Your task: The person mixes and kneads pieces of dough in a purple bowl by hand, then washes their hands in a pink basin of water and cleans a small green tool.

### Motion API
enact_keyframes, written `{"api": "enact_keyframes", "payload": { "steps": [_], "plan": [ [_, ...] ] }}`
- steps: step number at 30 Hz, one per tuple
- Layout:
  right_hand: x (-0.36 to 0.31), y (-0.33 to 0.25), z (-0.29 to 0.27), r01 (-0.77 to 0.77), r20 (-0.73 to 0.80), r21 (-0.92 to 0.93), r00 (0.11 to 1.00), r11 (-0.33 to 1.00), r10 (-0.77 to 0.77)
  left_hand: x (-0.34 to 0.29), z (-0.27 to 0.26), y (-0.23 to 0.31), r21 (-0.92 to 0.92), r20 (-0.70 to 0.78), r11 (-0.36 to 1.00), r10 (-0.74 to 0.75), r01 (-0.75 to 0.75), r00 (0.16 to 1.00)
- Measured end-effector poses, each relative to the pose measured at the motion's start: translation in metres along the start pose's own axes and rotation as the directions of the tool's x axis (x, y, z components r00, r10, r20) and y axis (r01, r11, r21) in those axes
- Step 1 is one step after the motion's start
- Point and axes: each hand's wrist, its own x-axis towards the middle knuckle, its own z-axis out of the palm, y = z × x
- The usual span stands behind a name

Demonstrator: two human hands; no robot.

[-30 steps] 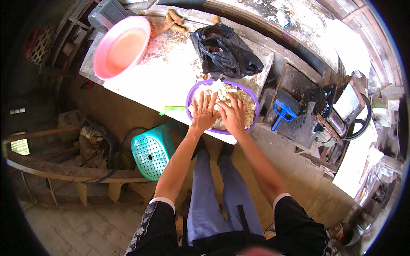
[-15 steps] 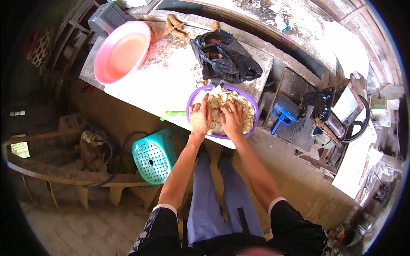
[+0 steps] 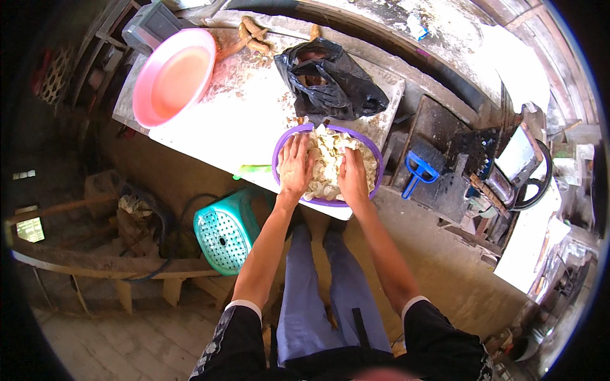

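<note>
A purple oval basin (image 3: 380, 178) full of thin, pale slices (image 3: 327, 162) sits at the table's front edge. At its left side, my left hand (image 3: 294, 168) lies palm down on the slices with fingers stretched out. My right hand (image 3: 354, 176) rests on the right part of the heap, its fingers pointing away from me and partly sunk among the slices. Neither hand visibly grips anything. Just left of the basin lies a light green handle-like object (image 3: 253, 169) at the table edge.
A black plastic bag (image 3: 340, 86) stands behind the basin. Toward the far left are a pink basin (image 3: 175, 79) and several brown roots (image 3: 254, 35). A turquoise stool (image 3: 223, 235) stands below the table. On the right, a blue-handled brush (image 3: 420, 170) lies on a dark surface.
My hands have moved apart toward the basin's two sides. The right hand has turned more onto its edge, and more of the slices show between the hands.
</note>
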Motion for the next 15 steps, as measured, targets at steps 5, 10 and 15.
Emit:
{"api": "enact_keyframes", "payload": {
  "steps": [5, 10, 15],
  "plan": [
    [0.009, 0.015, 0.012, -0.088, 0.007, -0.050, 0.996, 0.995, 0.089, 0.002, 0.006, -0.007, -0.095, 0.221, 0.994, -0.029, 0.052, 0.975],
    [0.014, 0.021, 0.018, -0.195, 0.056, -0.118, 0.978, 0.974, 0.203, -0.004, 0.005, -0.004, -0.024, 0.228, 1.000, -0.015, 0.021, 0.973],
    [0.006, 0.017, 0.021, -0.149, 0.039, -0.173, 0.987, 0.974, 0.157, -0.015, 0.002, -0.006, 0.004, 0.255, 0.999, -0.033, 0.034, 0.966]
  ]
}}
